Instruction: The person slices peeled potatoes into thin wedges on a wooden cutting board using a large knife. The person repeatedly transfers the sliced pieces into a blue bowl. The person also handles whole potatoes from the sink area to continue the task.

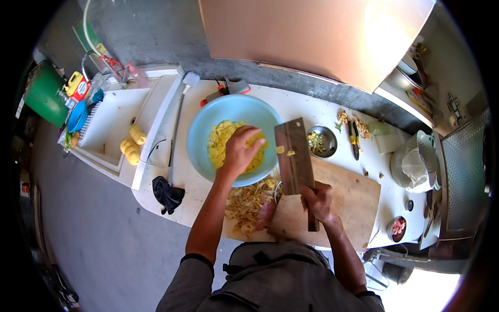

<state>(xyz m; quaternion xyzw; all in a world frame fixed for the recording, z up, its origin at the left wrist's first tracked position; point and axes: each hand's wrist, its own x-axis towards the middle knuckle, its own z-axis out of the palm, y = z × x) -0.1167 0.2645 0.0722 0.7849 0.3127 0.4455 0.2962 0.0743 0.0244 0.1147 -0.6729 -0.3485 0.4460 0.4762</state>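
Head view: a white counter (291,106) spreads beneath both sets of fingers, with a wooden cutting board (348,197) below and right of the right fingers. Around the left fingers stands a pale blue basin (239,103). The right hand (319,200) is wrapped round the handle of a cleaver (293,171), its blade reaching beyond those fingers beside the basin's rim. Peelings (244,205) lie nearer the body than the left fingers. Yellow cut pieces (218,140) lie in the basin, under and left of the left hand (240,151); its fingers are bent, thumb apart, and whether they pinch anything I cannot tell. Two slices (280,150) cling to the blade, ahead of the right fingers. Good handling probably means a steady blade, near the basin, with slices wiped off along its flat, fingertips clear of the edge.
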